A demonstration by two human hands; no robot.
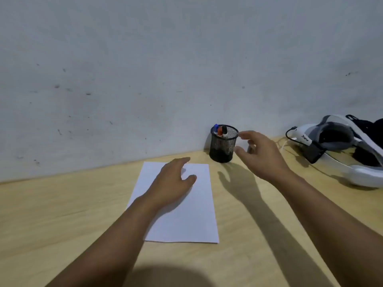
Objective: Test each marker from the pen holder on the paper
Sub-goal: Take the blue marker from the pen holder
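Pretty much nothing's been tested yet: the paper (182,204) is blank and pinned flat by the left hand (172,183), fingers loosely spread and empty, while the right hand (261,154) is held open and empty just at 3 o'clock of the black mesh pen holder (222,146), where the markers (220,131) (blue and red-orange caps visible, exact count can't be told) are parked, so every marker is left to do. A light wooden table (62,214) is butted against a scuffed grey wall (145,69), and a white headset (342,146) is left at 3 o'clock.
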